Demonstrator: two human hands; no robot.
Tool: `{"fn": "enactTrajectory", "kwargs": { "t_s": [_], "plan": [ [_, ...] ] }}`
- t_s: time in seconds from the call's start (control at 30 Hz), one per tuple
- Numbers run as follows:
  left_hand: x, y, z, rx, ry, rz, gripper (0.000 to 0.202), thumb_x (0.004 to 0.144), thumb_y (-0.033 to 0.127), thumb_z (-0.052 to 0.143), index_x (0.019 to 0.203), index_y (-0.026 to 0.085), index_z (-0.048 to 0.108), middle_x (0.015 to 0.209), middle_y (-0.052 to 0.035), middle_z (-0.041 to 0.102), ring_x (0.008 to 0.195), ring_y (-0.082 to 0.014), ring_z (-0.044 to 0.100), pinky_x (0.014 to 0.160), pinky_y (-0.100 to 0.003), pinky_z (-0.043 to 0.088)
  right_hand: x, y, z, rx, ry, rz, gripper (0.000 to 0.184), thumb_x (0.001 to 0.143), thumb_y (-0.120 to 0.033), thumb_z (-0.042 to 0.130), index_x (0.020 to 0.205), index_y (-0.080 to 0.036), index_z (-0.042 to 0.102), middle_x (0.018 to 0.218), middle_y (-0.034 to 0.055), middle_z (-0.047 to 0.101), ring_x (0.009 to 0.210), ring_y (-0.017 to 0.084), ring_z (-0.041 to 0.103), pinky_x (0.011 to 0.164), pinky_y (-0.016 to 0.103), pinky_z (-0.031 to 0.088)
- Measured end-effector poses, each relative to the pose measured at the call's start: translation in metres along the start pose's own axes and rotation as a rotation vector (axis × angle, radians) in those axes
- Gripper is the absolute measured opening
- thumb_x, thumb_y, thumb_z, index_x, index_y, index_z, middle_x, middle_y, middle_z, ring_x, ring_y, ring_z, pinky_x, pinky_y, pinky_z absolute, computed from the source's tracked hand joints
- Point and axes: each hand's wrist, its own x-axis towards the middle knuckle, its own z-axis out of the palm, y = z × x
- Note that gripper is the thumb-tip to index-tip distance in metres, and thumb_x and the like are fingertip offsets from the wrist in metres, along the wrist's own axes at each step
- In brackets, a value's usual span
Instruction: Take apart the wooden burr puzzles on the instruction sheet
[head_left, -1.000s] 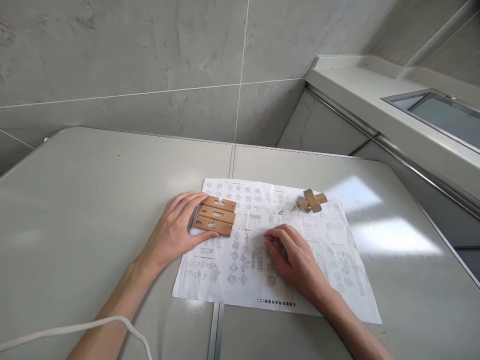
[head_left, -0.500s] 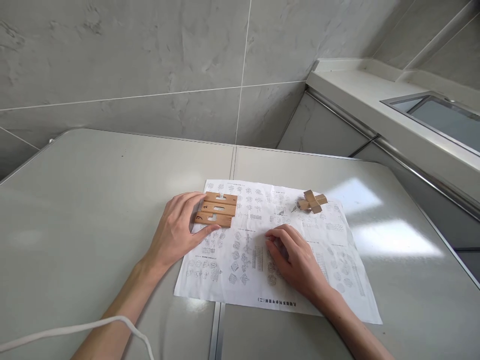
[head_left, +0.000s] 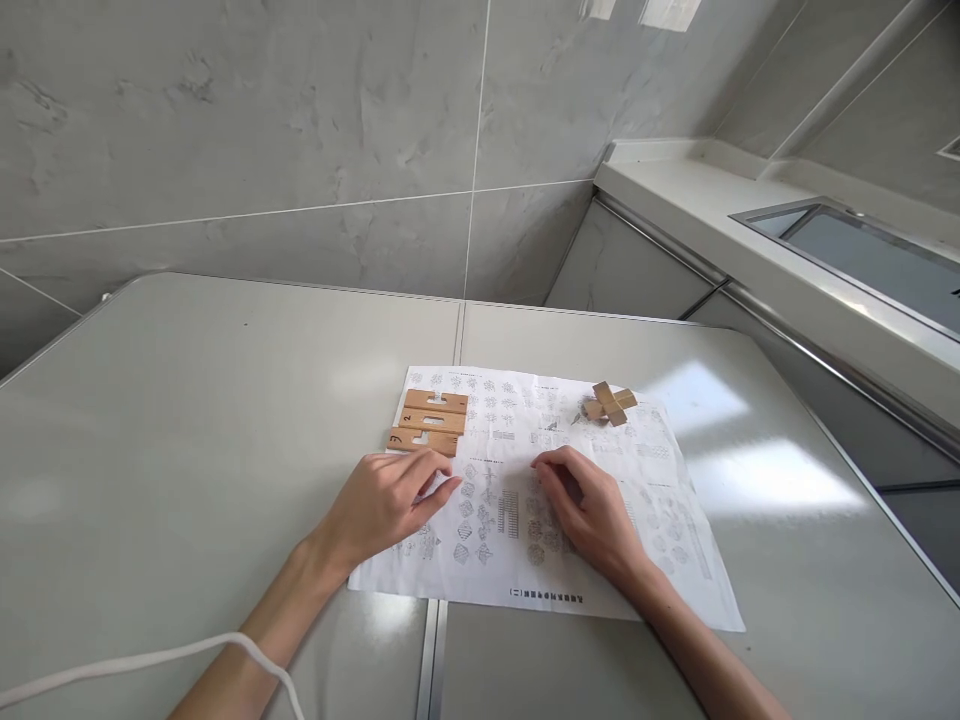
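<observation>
Three flat wooden puzzle pieces lie side by side on a printed sheet [head_left: 495, 520]. They are numbered 1 [head_left: 454, 405], 2 [head_left: 454, 423] and 3 [head_left: 407, 442], each with a cut-out. My left hand [head_left: 394, 500] is just below piece 3, its fingers curled and its thumb apart from the index finger, with nothing visible between them. Whether it still touches that piece I cannot tell. On the sheet's right half rests my right hand [head_left: 589, 510], loosely closed, thumb by index fingertip, nothing seen in it. Beyond it sits a cross-shaped wooden block assembly [head_left: 611, 404].
The sheet lies across the seam of a light grey table [head_left: 187, 420]. A white cable [head_left: 150, 660] crosses my left forearm. Behind stands a grey tiled wall [head_left: 300, 120]; a white counter [head_left: 675, 185] with an inset glass panel runs along the right.
My left hand has let go of the wooden pieces and drawn back toward me, its fingers curling. The pieces stay in place. My right hand keeps its pose; the camera view has shifted slightly.
</observation>
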Motion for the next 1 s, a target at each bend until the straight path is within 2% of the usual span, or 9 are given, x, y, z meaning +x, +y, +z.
{"fn": "enactTrajectory", "kwargs": {
  "t_s": [0.13,0.23,0.37,0.6,1.0],
  "plan": [
    [0.000,0.011,0.009,-0.046,0.004,0.062,0.022,0.109,0.023,0.059,0.087,0.021,0.057,0.057,0.0104,0.050,0.046,-0.0092,0.047,0.049,-0.027,0.036,0.002,0.003,-0.003,0.199,0.048,0.150,0.033,0.110,-0.050,0.055,0.098,-0.022,0.068,0.078,0.0032,0.066,0.068,0.019,0.060,0.058,0.030,0.046],
    [0.000,0.020,0.015,-0.079,-0.009,0.097,0.024,0.108,0.021,0.058,0.084,0.020,0.057,0.058,0.0096,0.052,0.046,-0.0097,0.046,0.049,-0.028,0.035,0.004,0.002,-0.006,0.387,0.079,0.247,0.039,0.106,-0.059,0.060,0.096,-0.022,0.068,0.074,0.0015,0.062,0.062,0.017,0.055,0.052,0.028,0.043],
    [0.001,0.029,0.018,-0.129,-0.058,0.113,0.024,0.107,0.018,0.056,0.083,0.020,0.058,0.059,0.0083,0.057,0.047,-0.0101,0.048,0.051,-0.027,0.036,0.006,-0.001,-0.010,0.523,0.083,0.313,0.042,0.102,-0.062,0.065,0.093,-0.021,0.068,0.072,0.0000,0.059,0.058,0.014,0.049,0.048,0.025,0.038],
    [0.001,0.029,0.022,-0.144,-0.090,0.081,0.025,0.106,0.018,0.056,0.082,0.020,0.059,0.058,0.0081,0.054,0.048,-0.0108,0.043,0.052,-0.027,0.036,0.010,0.003,-0.014,0.620,0.067,0.349,0.038,0.104,-0.058,0.066,0.092,-0.022,0.066,0.067,-0.0034,0.056,0.053,0.010,0.044,0.050,0.024,0.036],
    [0.003,0.029,0.022,-0.187,-0.094,0.035,0.025,0.107,0.019,0.057,0.083,0.021,0.056,0.058,0.0091,0.047,0.048,-0.0097,0.040,0.051,-0.025,0.033,0.010,0.009,-0.017,0.672,0.055,0.374,0.039,0.103,-0.059,0.067,0.092,-0.022,0.067,0.071,-0.0021,0.057,0.057,0.011,0.048,0.049,0.023,0.038]
  ]
}}
